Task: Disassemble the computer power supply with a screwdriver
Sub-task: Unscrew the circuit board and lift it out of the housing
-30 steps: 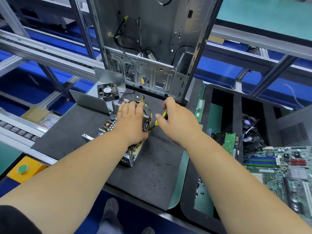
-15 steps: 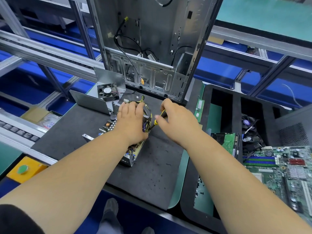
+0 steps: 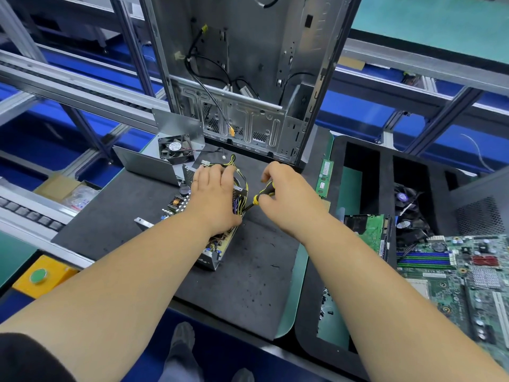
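left hand (image 3: 214, 198) flat, fingers straight, pressing power supply (image 3: 212, 244) beneath it; I judge it rigid, sharp-edged, board fragile; brace by casing | right hand (image 3: 286, 199) grips screwdriver (image 3: 263, 194), tip at its right flank

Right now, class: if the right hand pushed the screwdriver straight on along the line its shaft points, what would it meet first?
The right hand aims the screwdriver down-left. First in line is probably the wire bundle on the open power supply, beside the left hand; the tip itself is hidden.
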Available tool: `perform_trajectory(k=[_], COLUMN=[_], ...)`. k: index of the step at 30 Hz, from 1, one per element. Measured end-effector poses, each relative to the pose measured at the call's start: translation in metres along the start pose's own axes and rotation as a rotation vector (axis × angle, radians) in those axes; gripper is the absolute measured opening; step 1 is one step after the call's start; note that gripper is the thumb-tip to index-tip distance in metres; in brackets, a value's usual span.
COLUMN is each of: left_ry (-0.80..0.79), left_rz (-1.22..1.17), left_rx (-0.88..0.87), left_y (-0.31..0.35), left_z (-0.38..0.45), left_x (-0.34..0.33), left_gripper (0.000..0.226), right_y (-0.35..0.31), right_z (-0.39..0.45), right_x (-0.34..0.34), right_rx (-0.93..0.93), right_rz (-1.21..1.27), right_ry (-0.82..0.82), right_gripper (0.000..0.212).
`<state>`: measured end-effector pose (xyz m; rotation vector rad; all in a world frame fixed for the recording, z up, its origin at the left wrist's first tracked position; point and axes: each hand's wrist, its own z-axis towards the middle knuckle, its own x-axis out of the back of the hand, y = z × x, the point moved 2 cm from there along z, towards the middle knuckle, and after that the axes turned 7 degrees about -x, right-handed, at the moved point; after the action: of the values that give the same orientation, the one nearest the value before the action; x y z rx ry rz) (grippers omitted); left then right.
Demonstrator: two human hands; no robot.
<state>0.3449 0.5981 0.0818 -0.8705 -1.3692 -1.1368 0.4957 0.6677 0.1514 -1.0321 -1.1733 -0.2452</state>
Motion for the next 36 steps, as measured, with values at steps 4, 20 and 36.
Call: perform_trajectory(k=[4, 20, 36], left_ry=[0.001, 0.011, 0.025], left_rz=[-0.007, -0.008, -0.011], left_rx=[-0.001, -0.002, -0.008], left_y=[0.000, -0.001, -0.002], left_z=[0.000, 0.001, 0.001], left_x=[0.000, -0.001, -0.003], left_gripper=[0.118, 0.119, 0.119], right_y=[0.000, 0.000, 0.007], right_z=[0.000, -0.004, -0.013], right_x=[0.001, 0.002, 0.014], right_rx=[0.028, -0.029, -0.061], right_rz=[-0.279, -0.167, -0.036], right_ry=[0.099, -0.011, 0.046], right_gripper=[0.036, 0.022, 0.015])
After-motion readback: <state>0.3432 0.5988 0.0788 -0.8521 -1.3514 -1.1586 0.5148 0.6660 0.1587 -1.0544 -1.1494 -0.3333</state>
